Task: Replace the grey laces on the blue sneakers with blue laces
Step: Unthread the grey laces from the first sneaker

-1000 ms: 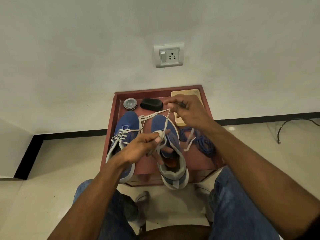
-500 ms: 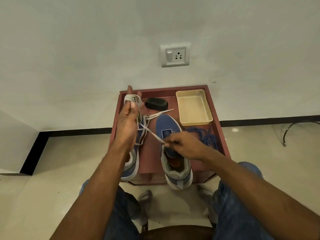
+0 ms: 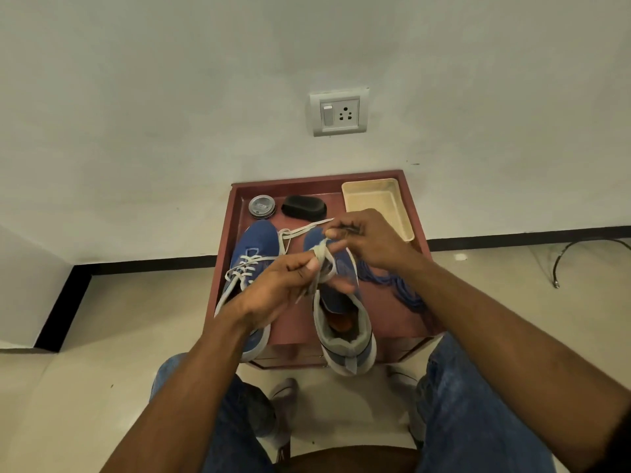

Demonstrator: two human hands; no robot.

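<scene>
Two blue sneakers stand on a small red-brown table (image 3: 300, 322). The left sneaker (image 3: 254, 245) still carries a grey lace. The right sneaker (image 3: 345, 322) has bare eyelets. A loose grey lace (image 3: 322, 257) is wound round the fingers of my left hand (image 3: 280, 288), which grips it above the shoes. My right hand (image 3: 372, 242) pinches the lace's other end just beyond. Blue laces (image 3: 392, 285) lie in a heap on the table, right of the right sneaker, partly hidden by my right forearm.
A cream tray (image 3: 403, 213) sits at the table's back right corner. A round tin (image 3: 262, 206) and a black oval case (image 3: 304, 207) lie along the back edge. A wall socket (image 3: 339, 112) is above. A black cable (image 3: 587, 247) lies on the floor at right.
My left hand dropped from its raised spot near the tin to just above the shoes. My right hand rose from the right sneaker's tongue toward the tray, winding the grey lace.
</scene>
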